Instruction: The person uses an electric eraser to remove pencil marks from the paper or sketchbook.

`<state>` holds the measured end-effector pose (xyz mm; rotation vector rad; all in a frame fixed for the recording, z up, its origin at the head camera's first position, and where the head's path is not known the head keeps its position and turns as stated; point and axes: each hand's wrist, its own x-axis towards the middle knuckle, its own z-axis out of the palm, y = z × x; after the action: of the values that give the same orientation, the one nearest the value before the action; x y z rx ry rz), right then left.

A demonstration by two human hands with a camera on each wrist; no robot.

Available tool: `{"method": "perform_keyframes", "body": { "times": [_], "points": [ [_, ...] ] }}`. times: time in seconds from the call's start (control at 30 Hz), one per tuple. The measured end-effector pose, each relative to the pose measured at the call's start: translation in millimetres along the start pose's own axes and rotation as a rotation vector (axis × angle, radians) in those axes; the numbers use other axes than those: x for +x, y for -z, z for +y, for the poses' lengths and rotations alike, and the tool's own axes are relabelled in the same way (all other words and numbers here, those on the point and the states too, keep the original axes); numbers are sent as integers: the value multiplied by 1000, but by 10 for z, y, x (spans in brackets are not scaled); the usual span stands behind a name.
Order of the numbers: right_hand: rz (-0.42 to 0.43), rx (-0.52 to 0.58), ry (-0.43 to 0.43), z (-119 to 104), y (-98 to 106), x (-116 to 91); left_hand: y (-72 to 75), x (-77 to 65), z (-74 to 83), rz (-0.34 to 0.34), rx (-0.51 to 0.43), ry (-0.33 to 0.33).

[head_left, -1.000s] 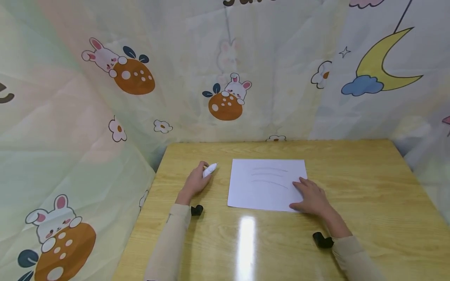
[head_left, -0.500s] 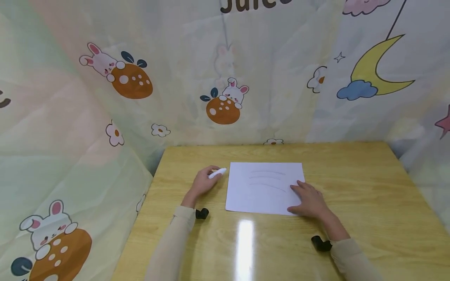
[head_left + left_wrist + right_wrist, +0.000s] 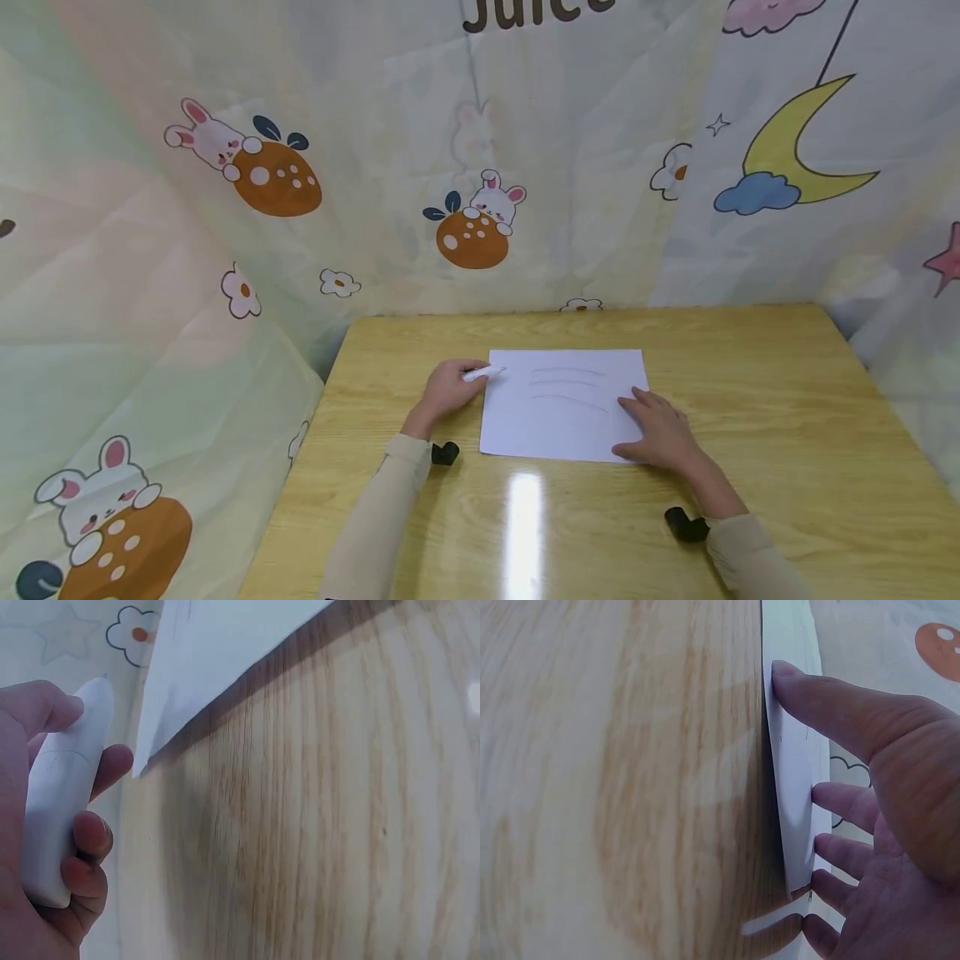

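A white sheet of paper [image 3: 555, 433] lies on the table with several thin, curved grey lines across its upper middle. My left hand [image 3: 448, 388] grips a thick white pen-shaped tool [image 3: 64, 776], its thumb on the tapered end and its fingers curled round the body. The tool's thin tip points right and overlaps the upper left edge of the paper in the head view. On the paper's lower right corner rests my right hand [image 3: 658, 431], with fingers and thumb spread apart. In the right wrist view its fingertips [image 3: 826, 844] touch the sheet.
The light wooden table [image 3: 750, 392] extends to both sides of the paper. A patterned cloth [image 3: 360, 167] with rabbits and a moon hangs right behind it and along the left. Black wrist devices [image 3: 686, 525] sit at the cuffs.
My left hand has moved right with the white pen-shaped tool, from beside the paper to its left edge. The right hand stays on the paper. The head view has tilted slightly upward.
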<state>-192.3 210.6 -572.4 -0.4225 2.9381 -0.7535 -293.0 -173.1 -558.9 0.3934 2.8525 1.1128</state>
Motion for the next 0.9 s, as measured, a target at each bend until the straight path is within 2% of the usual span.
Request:
{"method": "perform_keyframes", "body": {
  "times": [0.37, 0.53, 0.8, 0.9],
  "points": [
    [-3, -3, 4, -9, 52, 9, -58, 125, 185, -59, 96, -29],
    [-10, 8, -3, -39, 56, -7, -82, 169, 211, -91, 140, -18],
    [-19, -5, -4, -48, 36, -31, -123, 188, 257, -147, 158, -17],
    [-12, -7, 0, -49, 46, -28, -152, 220, 259, -147, 172, -17]
  ]
}}
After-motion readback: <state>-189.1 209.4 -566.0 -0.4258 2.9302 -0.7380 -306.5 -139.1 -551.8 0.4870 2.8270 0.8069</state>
